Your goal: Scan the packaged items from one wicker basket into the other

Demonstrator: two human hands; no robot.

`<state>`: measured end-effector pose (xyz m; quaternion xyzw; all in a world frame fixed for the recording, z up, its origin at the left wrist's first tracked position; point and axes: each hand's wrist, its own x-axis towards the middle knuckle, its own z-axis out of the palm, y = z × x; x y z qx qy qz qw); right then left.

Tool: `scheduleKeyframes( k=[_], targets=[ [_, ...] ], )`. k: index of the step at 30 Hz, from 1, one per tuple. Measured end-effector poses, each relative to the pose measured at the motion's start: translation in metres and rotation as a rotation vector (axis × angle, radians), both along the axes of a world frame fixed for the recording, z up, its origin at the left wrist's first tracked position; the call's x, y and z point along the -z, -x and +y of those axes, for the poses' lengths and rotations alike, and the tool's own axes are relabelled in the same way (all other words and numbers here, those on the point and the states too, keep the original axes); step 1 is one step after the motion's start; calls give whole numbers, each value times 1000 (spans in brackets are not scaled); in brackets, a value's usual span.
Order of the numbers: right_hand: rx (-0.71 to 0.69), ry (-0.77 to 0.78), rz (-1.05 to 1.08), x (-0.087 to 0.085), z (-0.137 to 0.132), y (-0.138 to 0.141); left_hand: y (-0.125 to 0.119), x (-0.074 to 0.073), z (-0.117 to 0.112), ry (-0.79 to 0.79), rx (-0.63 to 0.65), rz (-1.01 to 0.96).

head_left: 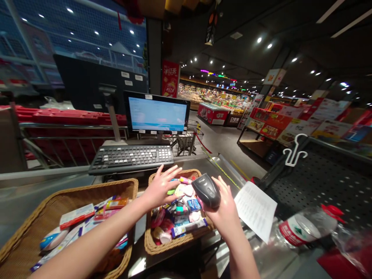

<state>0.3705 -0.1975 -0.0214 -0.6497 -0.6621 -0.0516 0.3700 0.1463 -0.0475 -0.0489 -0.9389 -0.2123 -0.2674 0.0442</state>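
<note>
My left hand point(160, 186) reaches into the smaller wicker basket point(162, 244), fingers spread over the small packaged items point(181, 211) inside; its fingertips rest on a green and a pink packet near the basket's far side. My right hand point(222, 209) is closed round a black handheld barcode scanner point(207, 190), held just above the basket's right half with its head pointing down at the items.
A larger wicker basket point(26, 236) with packets sits at the left. A keyboard point(130, 157) and monitor point(157, 114) stand behind. A printed sheet point(255, 209), a plastic bottle point(305, 226) and a perforated black rack point(319, 182) lie right.
</note>
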Motion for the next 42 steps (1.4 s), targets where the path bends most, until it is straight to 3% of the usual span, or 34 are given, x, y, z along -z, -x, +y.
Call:
scheduleKeyframes(
  k=[10,20,36,42],
  targets=[
    [-19,7,-5,-6,1,12,21,-4,1,-45,-37,-47],
    [-95,17,-29,-7,9,33,54,-26,17,-147,-182,-133],
    [-281,-45,-113,-29,31,93,117,-57,21,-222,-366,-214],
    [-338,-77,-89,-38,36,120,143,-60,12,-232,-428,-223]
  ],
)
